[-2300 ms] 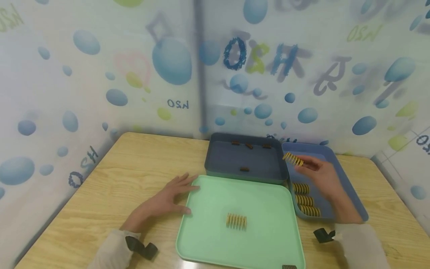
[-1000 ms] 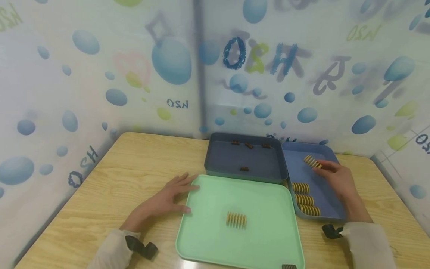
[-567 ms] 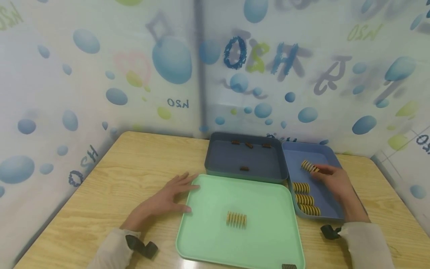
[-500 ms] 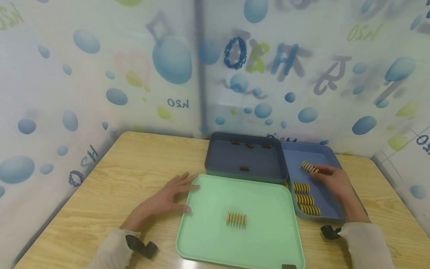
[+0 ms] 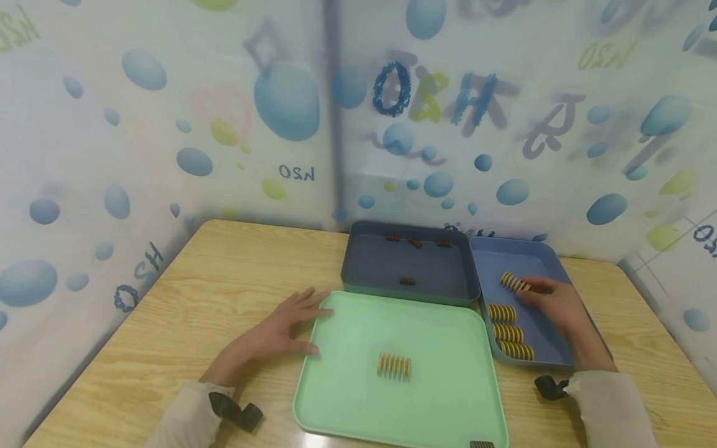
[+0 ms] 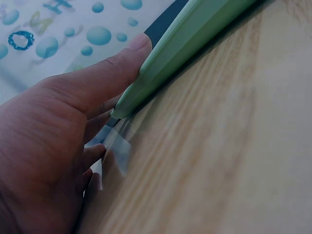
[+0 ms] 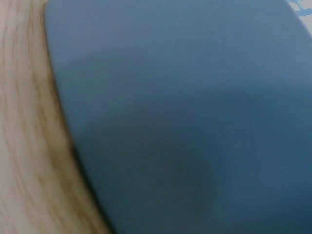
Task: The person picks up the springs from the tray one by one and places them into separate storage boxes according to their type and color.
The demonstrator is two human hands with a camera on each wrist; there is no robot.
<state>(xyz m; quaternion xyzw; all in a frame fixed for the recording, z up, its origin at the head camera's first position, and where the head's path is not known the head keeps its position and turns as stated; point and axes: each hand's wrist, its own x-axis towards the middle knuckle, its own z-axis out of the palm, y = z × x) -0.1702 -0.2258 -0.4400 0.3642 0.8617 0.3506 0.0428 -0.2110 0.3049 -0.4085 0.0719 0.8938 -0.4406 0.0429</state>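
My right hand (image 5: pixel 554 306) pinches a yellow coil spring (image 5: pixel 513 282) by its right end, low over the blue tray (image 5: pixel 546 336). Just in front of it, three similar yellow springs (image 5: pixel 507 333) lie in a row along that tray's left side. My left hand (image 5: pixel 280 330) lies with its fingers spread at the left edge of the green tray (image 5: pixel 347 398); in the left wrist view its thumb touches the tray's rim (image 6: pixel 146 73). One more yellow spring (image 5: pixel 394 366) lies in the middle of the green tray. The right wrist view shows only the blue tray's outer wall (image 7: pixel 195 97) and table.
A dark grey tray (image 5: pixel 409 267) behind the green one holds several small dark brown springs (image 5: pixel 407 281). A dark spring (image 5: pixel 482 444) sits at the green tray's front right corner. All trays stand close together on a wooden table (image 5: pixel 224 274), with a patterned wall (image 5: pixel 224 124) behind.
My right hand has carried the spring from above the border of the grey and blue trays right and down into the blue tray, lately drifting slightly left. The left hand stays put.
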